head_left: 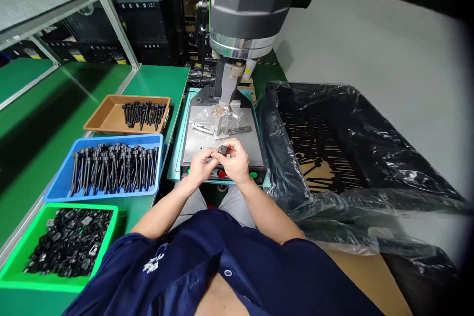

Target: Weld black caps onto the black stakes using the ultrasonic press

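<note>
Both forearms reach forward, meeting over the front edge of the machine plate (222,140). Left hand (201,164) and right hand (235,162) fingers pinch a small black cap (222,149) between them.

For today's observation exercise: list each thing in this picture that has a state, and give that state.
left hand: closed on the small black part
right hand: pinching the small black part
small black part: held over the machine plate
blue tray: filled with black bolts
brown tray: partly filled
green bin: holds black pieces
</note>
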Demonstrator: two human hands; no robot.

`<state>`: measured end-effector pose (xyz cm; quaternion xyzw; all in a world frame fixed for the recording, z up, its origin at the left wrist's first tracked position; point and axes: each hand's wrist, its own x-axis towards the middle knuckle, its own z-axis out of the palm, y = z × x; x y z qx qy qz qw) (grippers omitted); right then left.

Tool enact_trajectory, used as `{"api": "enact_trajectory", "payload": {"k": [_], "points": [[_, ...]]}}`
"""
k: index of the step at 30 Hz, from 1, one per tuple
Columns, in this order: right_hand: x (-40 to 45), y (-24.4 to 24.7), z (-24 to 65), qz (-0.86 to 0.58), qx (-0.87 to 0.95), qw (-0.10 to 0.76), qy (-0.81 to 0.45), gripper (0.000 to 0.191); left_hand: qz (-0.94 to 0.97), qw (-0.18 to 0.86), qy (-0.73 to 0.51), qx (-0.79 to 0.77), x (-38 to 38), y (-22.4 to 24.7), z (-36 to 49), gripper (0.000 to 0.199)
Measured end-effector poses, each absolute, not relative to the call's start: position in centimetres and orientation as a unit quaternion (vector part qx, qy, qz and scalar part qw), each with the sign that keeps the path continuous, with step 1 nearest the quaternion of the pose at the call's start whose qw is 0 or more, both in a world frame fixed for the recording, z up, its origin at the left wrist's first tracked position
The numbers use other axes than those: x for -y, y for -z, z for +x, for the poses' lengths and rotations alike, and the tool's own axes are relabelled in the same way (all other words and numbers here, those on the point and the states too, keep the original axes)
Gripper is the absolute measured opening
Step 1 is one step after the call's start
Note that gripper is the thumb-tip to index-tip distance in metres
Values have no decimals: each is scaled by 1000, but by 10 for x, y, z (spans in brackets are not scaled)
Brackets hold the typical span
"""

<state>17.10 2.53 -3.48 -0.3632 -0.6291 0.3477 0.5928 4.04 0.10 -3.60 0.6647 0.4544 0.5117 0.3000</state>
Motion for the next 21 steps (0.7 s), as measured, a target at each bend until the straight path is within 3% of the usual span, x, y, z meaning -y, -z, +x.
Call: {"api": "enact_trajectory", "payload": {"k": [4, 10, 16, 21], "points": [[-22, 36, 167, -374, 647, 582, -321, 32, 674, 274, -516, -453, 0, 43, 33, 11], [-21, 37, 168, -347, 650, 520, -433, 45, 656, 298, -494, -486, 11, 41, 22, 17], [-21, 42, 152, -321, 613, 517, -503, 49, 636, 355, -443, -522, 34, 32, 10, 21], [-19, 44, 147, -293, 629, 487, -531, 60, 632, 247, -418, -604, 60, 12, -38, 16]]}}
